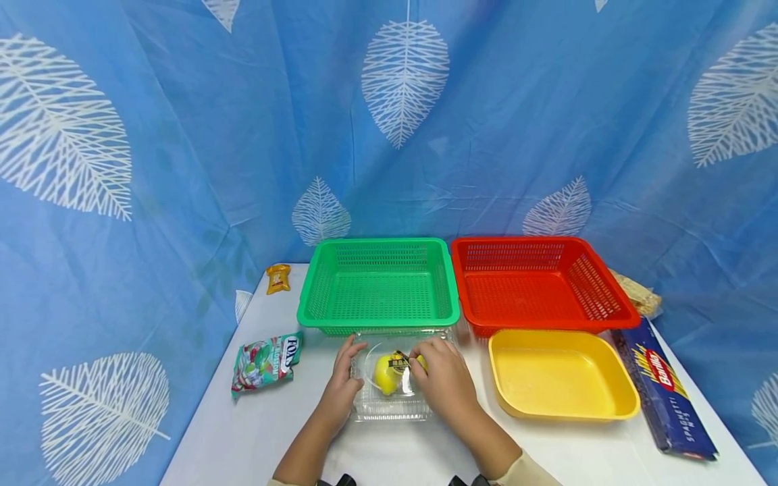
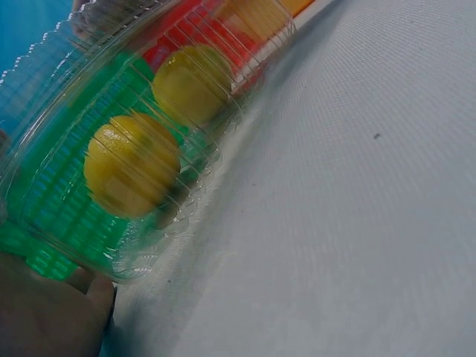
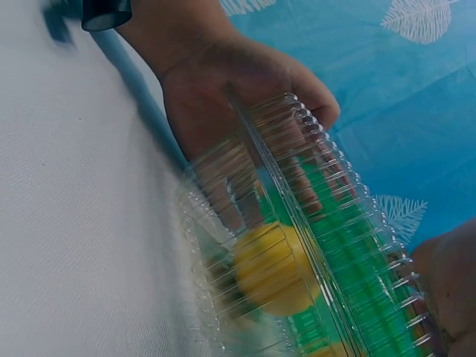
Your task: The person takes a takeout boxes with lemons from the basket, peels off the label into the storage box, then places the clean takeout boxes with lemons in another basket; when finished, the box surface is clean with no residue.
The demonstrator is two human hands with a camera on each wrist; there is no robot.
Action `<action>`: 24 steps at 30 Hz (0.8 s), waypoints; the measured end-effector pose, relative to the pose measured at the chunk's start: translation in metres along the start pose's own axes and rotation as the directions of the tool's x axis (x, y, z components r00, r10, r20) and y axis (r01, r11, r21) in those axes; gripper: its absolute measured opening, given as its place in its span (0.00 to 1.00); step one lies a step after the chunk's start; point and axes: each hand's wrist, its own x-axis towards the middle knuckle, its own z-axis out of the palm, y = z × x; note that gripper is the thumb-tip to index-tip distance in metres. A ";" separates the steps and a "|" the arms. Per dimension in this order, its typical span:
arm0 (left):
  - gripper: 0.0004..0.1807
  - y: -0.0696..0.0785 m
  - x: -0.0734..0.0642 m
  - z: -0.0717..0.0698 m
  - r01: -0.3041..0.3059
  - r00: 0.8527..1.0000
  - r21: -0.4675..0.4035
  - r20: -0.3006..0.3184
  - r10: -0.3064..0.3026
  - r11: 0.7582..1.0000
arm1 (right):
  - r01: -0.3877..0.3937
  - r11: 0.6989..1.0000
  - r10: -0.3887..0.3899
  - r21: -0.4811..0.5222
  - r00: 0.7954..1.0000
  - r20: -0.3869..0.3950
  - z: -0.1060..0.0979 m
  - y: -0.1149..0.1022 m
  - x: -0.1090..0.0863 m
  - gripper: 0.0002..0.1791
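A clear plastic clamshell box (image 1: 389, 408) rests on the white table, with yellow lemons (image 1: 387, 375) inside and a black label (image 1: 398, 363) on its lid. My left hand (image 1: 342, 381) touches the box's left side, thumb and forefinger apart; its palm shows through the plastic in the right wrist view. My right hand (image 1: 445, 378) lies over the right part of the lid, fingers bent, fingertips right at the label's end. I cannot tell whether they pinch the label. In the left wrist view, two lemons (image 2: 132, 165) show through the ribbed wall.
Behind the box stand a green basket (image 1: 379, 324) and a red basket (image 1: 547, 327). A yellow tub (image 1: 562, 378) and a blue spaghetti box (image 1: 668, 398) are at the right. A candy bag (image 1: 265, 364) and a small orange packet (image 1: 278, 278) lie left; a clear bag (image 1: 638, 297) sits behind the red basket.
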 end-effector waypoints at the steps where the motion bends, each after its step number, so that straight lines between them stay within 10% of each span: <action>1: 0.40 0.000 0.000 0.000 0.002 1.000 0.002 0.000 -0.002 1.000 | 0.004 1.000 -0.004 0.001 1.000 0.001 0.000 0.000 0.000 0.03; 24: 0.40 -0.002 -0.002 0.001 0.001 1.000 -0.008 0.004 -0.001 1.000 | 0.048 0.998 -0.051 0.049 0.997 0.060 -0.006 0.003 -0.002 0.06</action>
